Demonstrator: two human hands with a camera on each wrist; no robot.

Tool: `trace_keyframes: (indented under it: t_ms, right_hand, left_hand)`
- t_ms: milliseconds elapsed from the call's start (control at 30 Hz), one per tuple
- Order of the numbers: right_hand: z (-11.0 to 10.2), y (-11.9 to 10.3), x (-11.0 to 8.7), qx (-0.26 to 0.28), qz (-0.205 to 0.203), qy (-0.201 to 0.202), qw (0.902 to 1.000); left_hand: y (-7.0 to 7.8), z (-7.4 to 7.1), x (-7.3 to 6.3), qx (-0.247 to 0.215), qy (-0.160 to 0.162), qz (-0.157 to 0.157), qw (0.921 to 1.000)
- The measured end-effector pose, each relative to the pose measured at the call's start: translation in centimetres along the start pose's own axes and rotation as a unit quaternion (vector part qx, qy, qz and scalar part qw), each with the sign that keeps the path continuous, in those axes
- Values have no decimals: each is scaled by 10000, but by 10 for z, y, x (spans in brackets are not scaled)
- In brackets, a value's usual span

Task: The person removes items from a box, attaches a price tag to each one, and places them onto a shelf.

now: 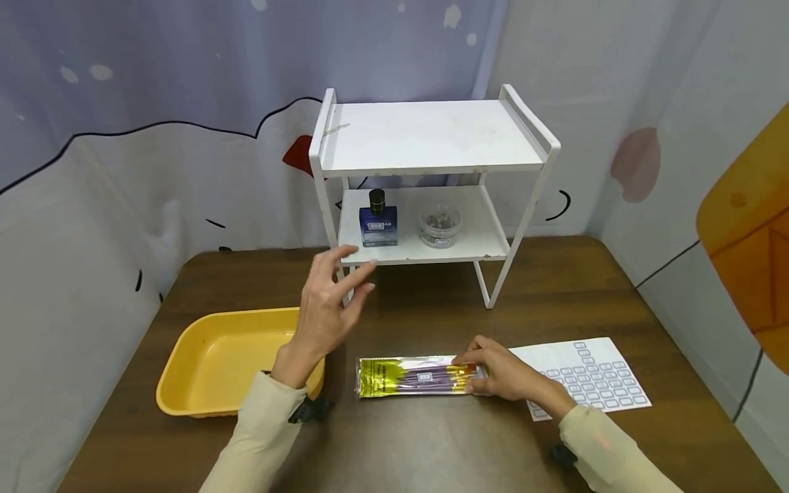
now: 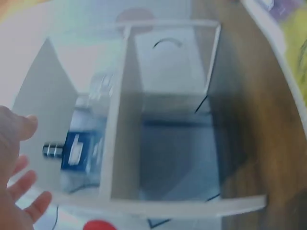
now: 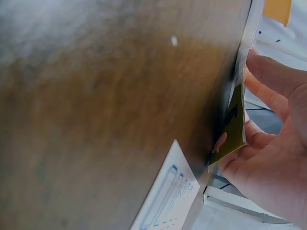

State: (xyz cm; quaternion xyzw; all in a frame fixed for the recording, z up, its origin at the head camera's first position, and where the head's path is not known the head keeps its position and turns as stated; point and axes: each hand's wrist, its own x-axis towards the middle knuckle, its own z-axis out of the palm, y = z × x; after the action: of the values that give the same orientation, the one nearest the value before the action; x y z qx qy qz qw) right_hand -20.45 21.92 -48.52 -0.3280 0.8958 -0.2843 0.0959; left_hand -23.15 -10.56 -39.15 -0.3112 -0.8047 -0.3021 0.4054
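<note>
In the head view my right hand pinches the right end of a clear packet of paintbrushes, which have purple handles. The right wrist view shows thumb and fingers on either side of the packet's yellow-green end. My left hand is raised before the left front leg of a white two-tier shelf, fingers apart and holding nothing. Behind its fingertips, on the lower tier, stands a blue perfume bottle with a black cap. The left wrist view has the fingers beside that bottle.
A round clear tub with small grey pieces shares the lower tier of the white shelf. On the brown table a yellow basin sits at left. A sheet of blue-outlined labels lies at right, partly under the right forearm.
</note>
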Motion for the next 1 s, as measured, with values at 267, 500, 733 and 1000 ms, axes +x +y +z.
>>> trace_keyframes:
  t_ms: [267, 500, 733, 1000]
  right_hand:
    - [3, -1, -4, 72, -27, -7, 10000]
    - [1, -2, -3, 22, -10, 0, 10000]
    - [-2, -4, -1, 88, 39, -78, 9999]
    - [-2, -6, 1, 122, 48, -55, 9999]
  left_hand:
    - [-34, -20, 25, -860, 590, -720, 9919]
    - [-48, -30, 43, -1285, 182, -878, 9877]
    - [-54, -32, 48, -1346, -108, -883, 9869]
    - [-58, -33, 49, -1212, -332, -954, 9875]
